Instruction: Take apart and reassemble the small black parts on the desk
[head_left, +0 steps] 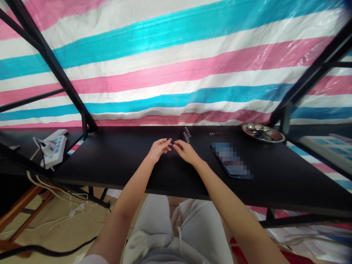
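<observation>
My left hand (158, 148) and my right hand (186, 151) meet over the middle of the black table (115, 161). Their fingertips pinch a tiny dark part (170, 140) between them; what it is I cannot make out. Just behind the hands stands a small cluster of little upright pieces (186, 134). A short row of tiny dark pieces (215, 134) lies farther right near the table's back edge.
A phone (231, 160) lies to the right of my hands. A round metal dish (262, 132) sits at the back right. A white power strip (53, 146) with cables rests on the left. Black frame bars rise on both sides before a striped tarp.
</observation>
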A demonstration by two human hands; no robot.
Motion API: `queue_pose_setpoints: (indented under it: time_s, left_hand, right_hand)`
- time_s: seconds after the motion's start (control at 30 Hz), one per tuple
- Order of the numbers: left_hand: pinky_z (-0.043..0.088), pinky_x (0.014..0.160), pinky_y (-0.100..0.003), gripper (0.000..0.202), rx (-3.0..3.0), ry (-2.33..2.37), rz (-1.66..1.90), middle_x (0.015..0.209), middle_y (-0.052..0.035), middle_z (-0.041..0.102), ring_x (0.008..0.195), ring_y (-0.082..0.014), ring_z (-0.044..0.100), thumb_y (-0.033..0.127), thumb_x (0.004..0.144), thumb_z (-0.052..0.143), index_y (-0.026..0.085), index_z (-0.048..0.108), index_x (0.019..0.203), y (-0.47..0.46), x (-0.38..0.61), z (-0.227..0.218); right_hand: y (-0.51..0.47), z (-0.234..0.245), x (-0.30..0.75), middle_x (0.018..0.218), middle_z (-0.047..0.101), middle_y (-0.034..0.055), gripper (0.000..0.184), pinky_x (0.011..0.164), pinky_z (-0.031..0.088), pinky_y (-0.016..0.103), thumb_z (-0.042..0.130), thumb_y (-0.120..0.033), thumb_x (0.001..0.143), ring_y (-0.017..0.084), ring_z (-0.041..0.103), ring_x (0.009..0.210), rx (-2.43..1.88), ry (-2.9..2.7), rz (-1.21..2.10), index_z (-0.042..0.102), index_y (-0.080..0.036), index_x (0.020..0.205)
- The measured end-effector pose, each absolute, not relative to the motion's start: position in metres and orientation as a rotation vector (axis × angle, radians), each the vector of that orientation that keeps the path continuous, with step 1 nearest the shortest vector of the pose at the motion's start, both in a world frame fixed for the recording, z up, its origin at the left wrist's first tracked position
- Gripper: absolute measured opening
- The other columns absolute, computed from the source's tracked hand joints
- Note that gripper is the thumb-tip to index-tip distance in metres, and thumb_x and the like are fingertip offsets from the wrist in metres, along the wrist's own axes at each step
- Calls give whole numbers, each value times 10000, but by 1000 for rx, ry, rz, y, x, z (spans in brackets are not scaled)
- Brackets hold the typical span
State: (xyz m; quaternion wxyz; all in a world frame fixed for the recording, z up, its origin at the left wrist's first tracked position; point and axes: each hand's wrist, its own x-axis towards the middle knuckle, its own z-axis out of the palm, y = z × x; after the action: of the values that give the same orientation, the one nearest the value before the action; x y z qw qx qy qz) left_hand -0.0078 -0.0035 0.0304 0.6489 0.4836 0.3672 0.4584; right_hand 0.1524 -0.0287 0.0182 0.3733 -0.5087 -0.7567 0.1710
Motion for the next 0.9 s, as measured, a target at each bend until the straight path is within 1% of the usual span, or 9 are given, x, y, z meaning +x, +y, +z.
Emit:
queue_pose_setpoints:
  time_s: [0.07, 0.17, 0.3, 0.37, 0.47, 0.6, 0.73, 0.8, 0.9]
  left_hand:
    - [310, 453, -180, 388, 1121, 842, 1044, 761, -41, 630, 522, -53, 541, 341, 600, 751, 119, 656, 904, -2, -7, 28]
    - [305, 439, -180, 391, 1151, 882, 1075, 744, -43, 632, 510, -58, 533, 342, 574, 758, 119, 660, 880, 0, -6, 25]
    - [302, 423, -191, 335, 1190, 1023, 1240, 741, -44, 630, 476, -57, 505, 368, 620, 718, 120, 650, 835, 3, -6, 23]
    - [341, 446, -199, 297, 1217, 1101, 1347, 747, -38, 628, 473, -55, 495, 359, 649, 693, 125, 644, 824, 5, -6, 22]
    - [416, 528, -214, 263, 1292, 1158, 1402, 746, -29, 624, 528, -67, 509, 330, 674, 672, 130, 649, 844, 6, -5, 16]
    - [440, 616, -236, 237, 1634, 1227, 1243, 759, -31, 631, 570, -79, 496, 292, 687, 666, 134, 670, 864, 3, 5, 9]
    - [438, 667, -243, 206, 2058, 1269, 1042, 797, -33, 641, 599, -90, 502, 286, 716, 651, 157, 687, 873, 1, 21, 10]
    - [437, 664, -240, 209, 2119, 1302, 1001, 801, -30, 644, 611, -97, 513, 298, 729, 641, 165, 688, 884, 2, 29, 13]
    - [439, 673, -243, 212, 2120, 1346, 1011, 800, -27, 647, 632, -108, 532, 297, 737, 634, 163, 683, 893, 5, 39, 15]
  right_hand:
    - [-27, 16, 153, 829, 612, 36, 275, 648, 427, 253, 412, -379, 861, 129, 521, 646, -1298, -1939, 416, 583, -183, 953]
    - [-25, 15, 156, 854, 596, 42, 257, 668, 427, 252, 436, -363, 851, 127, 519, 674, -1300, -1974, 379, 610, -186, 922]
    - [-20, 12, 165, 776, 576, 23, 191, 649, 408, 239, 512, -313, 800, 122, 516, 668, -1407, -2082, 363, 649, -185, 837]
    - [-17, 10, 174, 715, 583, 11, 166, 626, 400, 236, 531, -283, 779, 124, 516, 638, -1494, -2096, 382, 656, -181, 817]
    - [-13, 6, 190, 757, 643, 16, 169, 668, 414, 240, 558, -267, 756, 136, 566, 690, -1604, -1983, 414, 667, -185, 856]
    - [-12, 5, 208, 812, 689, 46, 191, 699, 428, 249, 601, -250, 723, 163, 615, 764, -1814, -1746, 420, 684, -173, 877]
    - [-12, 7, 210, 815, 699, 56, 206, 670, 429, 254, 593, -328, 746, 183, 628, 772, -1939, -1590, 369, 699, -181, 844]
    - [-12, 6, 205, 830, 701, 56, 239, 658, 427, 258, 564, -371, 771, 193, 631, 790, -1984, -1560, 318, 702, -195, 858]
    - [-12, 4, 199, 869, 703, 61, 263, 668, 425, 259, 535, -385, 792, 201, 630, 839, -2062, -1580, 279, 704, -214, 898]
